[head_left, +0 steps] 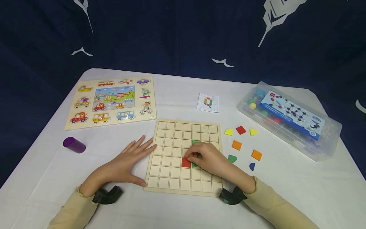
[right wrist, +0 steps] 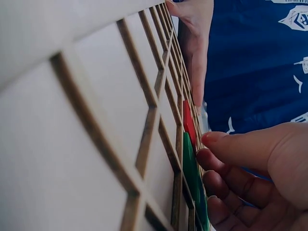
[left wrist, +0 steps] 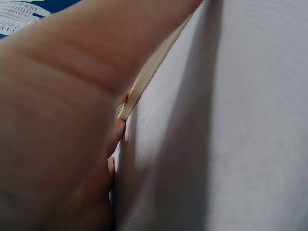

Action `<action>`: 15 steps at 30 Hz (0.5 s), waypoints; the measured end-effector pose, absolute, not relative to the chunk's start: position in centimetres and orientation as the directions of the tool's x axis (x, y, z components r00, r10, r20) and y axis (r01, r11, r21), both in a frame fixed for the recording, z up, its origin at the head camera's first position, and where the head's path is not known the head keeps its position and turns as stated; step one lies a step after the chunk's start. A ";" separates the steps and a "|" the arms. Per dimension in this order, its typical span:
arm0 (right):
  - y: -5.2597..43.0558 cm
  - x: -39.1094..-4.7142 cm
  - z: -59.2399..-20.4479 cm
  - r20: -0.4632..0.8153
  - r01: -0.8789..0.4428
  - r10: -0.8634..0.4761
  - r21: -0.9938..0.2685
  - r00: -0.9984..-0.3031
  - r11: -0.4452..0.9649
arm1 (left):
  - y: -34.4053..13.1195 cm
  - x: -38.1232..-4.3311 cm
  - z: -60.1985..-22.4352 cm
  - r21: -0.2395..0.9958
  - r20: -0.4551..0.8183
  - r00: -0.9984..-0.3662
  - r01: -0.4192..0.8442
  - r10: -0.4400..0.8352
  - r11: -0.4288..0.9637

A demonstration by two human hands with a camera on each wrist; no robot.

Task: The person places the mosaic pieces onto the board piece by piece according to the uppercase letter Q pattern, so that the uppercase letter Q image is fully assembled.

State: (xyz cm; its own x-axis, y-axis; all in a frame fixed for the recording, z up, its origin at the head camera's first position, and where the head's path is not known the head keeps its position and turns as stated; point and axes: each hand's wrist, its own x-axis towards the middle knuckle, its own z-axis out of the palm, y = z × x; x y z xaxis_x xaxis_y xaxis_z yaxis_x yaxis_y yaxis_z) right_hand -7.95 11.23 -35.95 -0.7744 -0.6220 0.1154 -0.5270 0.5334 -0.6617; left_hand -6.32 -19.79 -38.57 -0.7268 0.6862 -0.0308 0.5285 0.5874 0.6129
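Note:
A wooden grid board [head_left: 163, 183] lies in front of me. My left hand [head_left: 125, 163] is spread along its left side, fingertips at the frame and thumb at the lower left corner. Over the board's middle is my right hand [head_left: 210, 157], fingers bent, with thumb and index fingertips right at a red square tile [head_left: 186, 162]. That tile sits in a grid cell. Green tiles [right wrist: 190, 161] are beside it, partly hidden under the hand in the head view. Nothing shows between thumb and fingers in the right wrist view.
Loose tiles lie right of the board, among them an orange square [head_left: 236, 145] and a blue piece [head_left: 252, 166]. Behind are a pattern card [head_left: 208, 102] and a clear plastic box [head_left: 288, 121]. A vehicle peg puzzle [head_left: 111, 122] and purple cylinder [head_left: 74, 145] stand left.

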 end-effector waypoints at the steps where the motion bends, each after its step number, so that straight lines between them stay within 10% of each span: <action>1: 11.2 -8.0 -35.9 0.120 -0.533 -0.624 -0.656 -0.773 0.535 | -19.8 -6.3 -38.6 0.614 -0.030 -0.728 0.528 0.685 0.587; 15: 17.3 -9.2 -33.3 0.222 -0.456 -0.457 -0.732 -0.862 0.505 | -19.8 -6.3 -38.5 0.616 -0.032 -0.731 0.523 0.682 0.590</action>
State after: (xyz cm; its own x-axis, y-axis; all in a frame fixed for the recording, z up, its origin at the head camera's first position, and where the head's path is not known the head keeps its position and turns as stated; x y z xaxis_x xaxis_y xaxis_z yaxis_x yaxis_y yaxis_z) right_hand -9.20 17.27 -33.35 -0.8616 -0.4566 0.2218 -0.4564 0.5055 -0.7323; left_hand -6.27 -19.78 -38.48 -0.7310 0.6816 -0.0324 0.5225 0.5896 0.6159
